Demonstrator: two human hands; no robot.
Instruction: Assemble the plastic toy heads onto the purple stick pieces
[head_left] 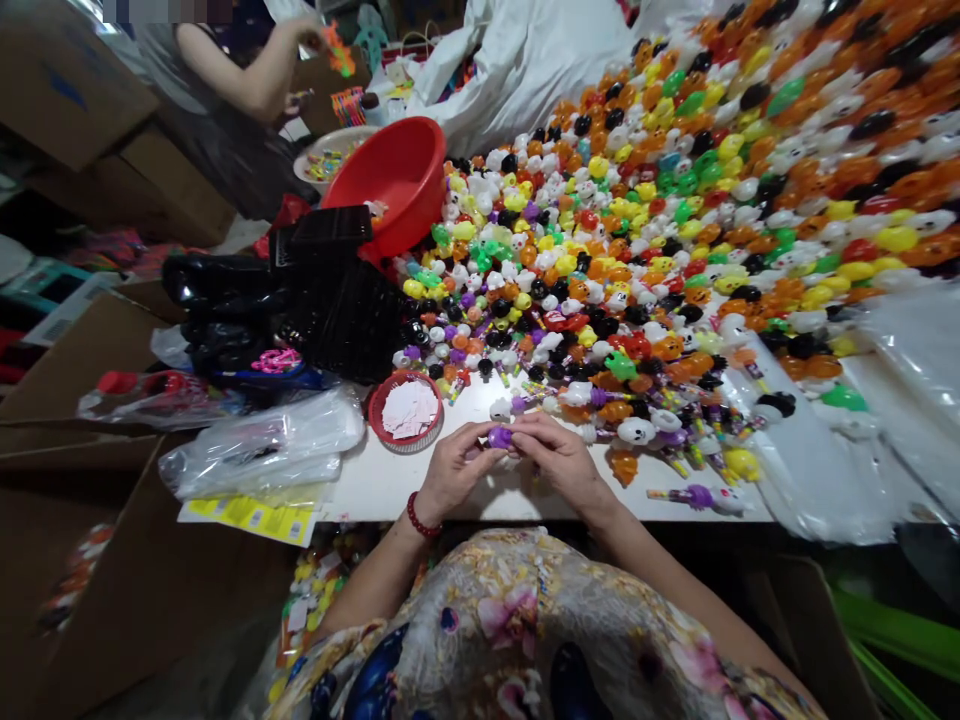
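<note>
Both my hands meet over the front of the white table (457, 500), fingers closed about a small purple plastic piece (499, 437). My left hand (454, 468), with a red bead bracelet at the wrist, pinches its left side. From the right, my right hand (559, 455) grips at the same piece; its fingertips partly hide what they hold. Just beyond the hands lie small plastic toys with white heads and purple collars. A finished-looking stick toy (697, 497) with a patterned tube rests to the right, beside an orange piece (623, 467).
A huge heap of colourful plastic heads (600, 230) covers the table's back and right. Left stand a small red basket (406, 446) of paper slips, clear plastic bags (262, 440), black trays (337, 310) and a red basin (427, 190). Another person (232, 90) stands at the back left.
</note>
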